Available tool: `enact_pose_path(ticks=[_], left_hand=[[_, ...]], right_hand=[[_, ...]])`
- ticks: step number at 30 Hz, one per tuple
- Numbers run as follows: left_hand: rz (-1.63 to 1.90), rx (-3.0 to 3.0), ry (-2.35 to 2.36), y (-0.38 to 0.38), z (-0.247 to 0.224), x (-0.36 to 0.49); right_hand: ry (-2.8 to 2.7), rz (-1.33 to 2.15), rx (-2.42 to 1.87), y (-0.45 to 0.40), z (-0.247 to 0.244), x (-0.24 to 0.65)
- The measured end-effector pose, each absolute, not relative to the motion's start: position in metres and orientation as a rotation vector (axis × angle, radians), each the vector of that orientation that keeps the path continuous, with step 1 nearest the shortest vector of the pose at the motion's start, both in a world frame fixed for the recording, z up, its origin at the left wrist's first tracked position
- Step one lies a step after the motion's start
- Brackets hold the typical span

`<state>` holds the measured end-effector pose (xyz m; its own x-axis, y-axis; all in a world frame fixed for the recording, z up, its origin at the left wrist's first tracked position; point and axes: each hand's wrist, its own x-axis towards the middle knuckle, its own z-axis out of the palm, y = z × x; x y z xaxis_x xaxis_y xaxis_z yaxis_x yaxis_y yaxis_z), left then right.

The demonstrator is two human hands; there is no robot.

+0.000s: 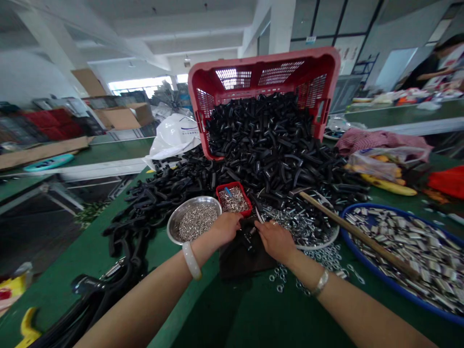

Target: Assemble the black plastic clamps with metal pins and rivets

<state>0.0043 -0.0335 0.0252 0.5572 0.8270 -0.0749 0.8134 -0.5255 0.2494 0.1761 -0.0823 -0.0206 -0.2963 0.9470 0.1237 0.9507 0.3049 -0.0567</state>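
Note:
Over a dark pad on the green table, my two hands meet at a black handle-like part with a short shiny metal piece in it. My left hand is closed at the part's left side, its fingertips partly hidden. From the right, my right hand pinches the same part. Just beyond my left hand are a steel bowl of small metal pieces and a red basket of small pins with a blue-handled item in it. Close to my right hand is a round tray of metal hardware.
A tipped red crate spills a large heap of black parts. A hammer lies across the tray and a blue basin of metal sleeves. Loose eye-shaped metal pieces and bananas are on the right. A person stands far right.

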Motion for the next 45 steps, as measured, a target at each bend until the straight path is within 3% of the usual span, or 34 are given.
enact_pose_path(ticks=[15,25,30,34,38,45], left_hand=[[0.067,2.621,1.235,-0.045,0.027,0.028],[0.384,2.722,1.395,-0.077,-0.008,-0.007],[0.36,2.576,1.549,-0.08,-0.011,-0.008],[0.282,2.49,1.576,-0.073,-0.013,-0.005],[0.339,2.485,1.581,-0.07,-0.013,-0.004],[0.375,2.471,1.506,-0.07,-0.013,-0.012]], right_hand=[[-2.418,-0.105,-1.803,-0.085,-0.016,0.175],[-2.556,-0.015,-1.779,-0.085,0.008,0.196],[-2.164,-0.459,-2.29,-0.101,0.037,0.279],[-2.051,-0.193,-2.655,-0.11,0.035,0.346],[-2.07,0.049,-2.532,-0.103,0.021,0.377],[-2.028,0.186,-2.336,-0.093,0.012,0.387]])
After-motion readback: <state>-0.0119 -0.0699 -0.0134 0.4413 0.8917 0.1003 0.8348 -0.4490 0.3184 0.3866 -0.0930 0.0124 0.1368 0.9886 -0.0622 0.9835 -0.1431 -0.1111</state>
